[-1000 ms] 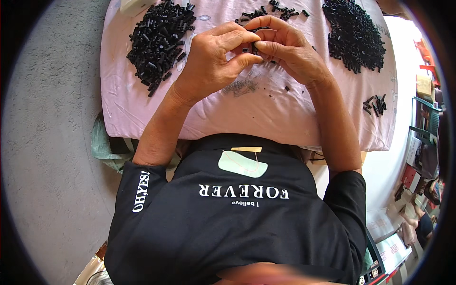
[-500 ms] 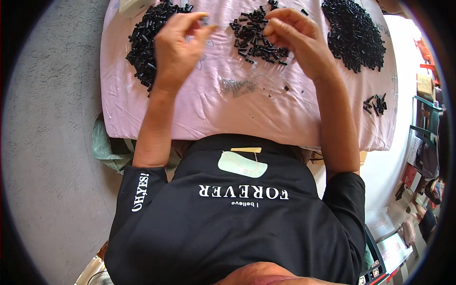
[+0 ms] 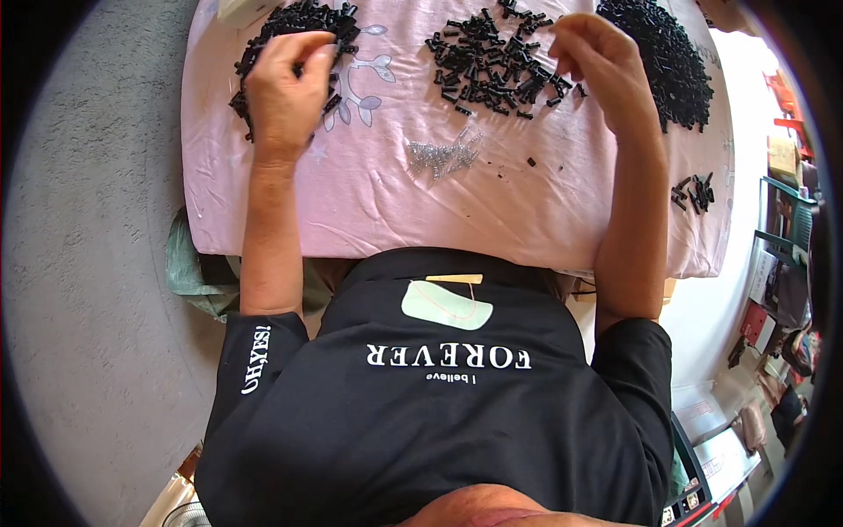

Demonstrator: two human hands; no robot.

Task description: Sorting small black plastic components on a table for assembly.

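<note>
My left hand (image 3: 288, 92) is above the left heap of small black tubular pieces (image 3: 255, 70), thumb and forefinger curled toward each other. A dark bit shows by those fingertips, but I cannot tell whether it is held or lies in the heap behind. My right hand (image 3: 606, 75) hovers between the middle heap of black spool-like pieces (image 3: 496, 66) and the large right heap of small black pieces (image 3: 672, 79). Its fingers are bent and pinched together; anything between them is hidden. Nearer me lies a small pile of thin silvery metal parts (image 3: 442, 158), possibly springs.
A pink patterned cloth (image 3: 386, 211) covers the table. Several black pieces (image 3: 695, 193) form a small cluster near its right edge, and tiny dark bits (image 3: 531, 162) lie nearer the middle. A white object (image 3: 241, 10) stands at the far left. Boxes and a green rack (image 3: 788, 215) are beyond the right.
My left hand has moved left, from beside the left heap to over it. My right hand has shifted right, off the middle heap, uncovering more of its pieces.
</note>
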